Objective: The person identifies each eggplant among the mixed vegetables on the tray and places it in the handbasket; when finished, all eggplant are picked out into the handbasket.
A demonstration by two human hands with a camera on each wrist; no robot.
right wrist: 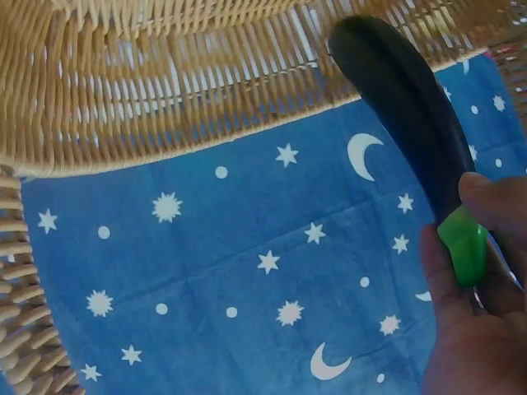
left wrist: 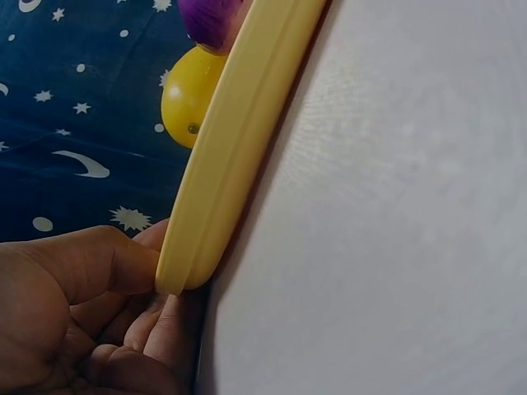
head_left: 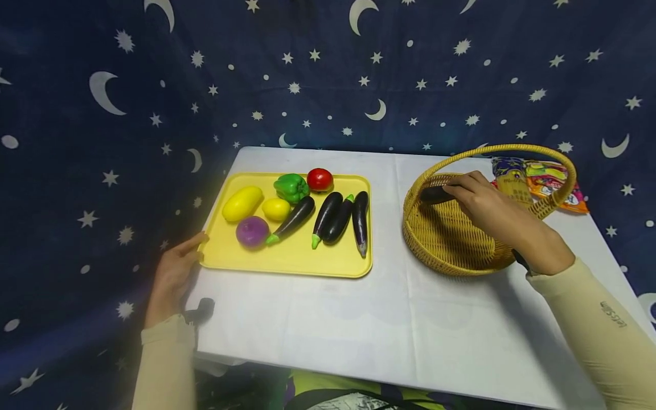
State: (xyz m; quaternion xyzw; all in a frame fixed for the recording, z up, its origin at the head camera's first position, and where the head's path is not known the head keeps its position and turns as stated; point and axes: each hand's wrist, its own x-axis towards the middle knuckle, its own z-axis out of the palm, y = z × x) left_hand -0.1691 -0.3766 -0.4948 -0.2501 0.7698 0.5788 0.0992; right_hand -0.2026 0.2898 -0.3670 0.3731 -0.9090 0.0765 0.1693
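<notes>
My right hand [head_left: 482, 202] holds an eggplant [right wrist: 412, 107] by its green stem end, over the inside of a wicker basket [head_left: 435, 265] with a tall arched handle. In the head view the hand hides most of that eggplant. My left hand [head_left: 176, 270] pinches the left edge of a yellow tray [head_left: 287, 266]; the left wrist view shows the thumb and fingers [left wrist: 123, 263] on its rim. On the tray lie several eggplants [head_left: 360, 222], a yellow mango [head_left: 242, 204], a lemon [head_left: 275, 209], a purple onion-like vegetable [head_left: 252, 232], a green bell pepper [head_left: 291, 188] and a tomato [head_left: 320, 179].
Behind the basket on the right lie colourful snack packets [head_left: 556, 182] and a tan package [head_left: 514, 185]. A white cloth covers the table [head_left: 328, 319]. A dark blue curtain [head_left: 328, 74] with moons and stars hangs behind it and to the left.
</notes>
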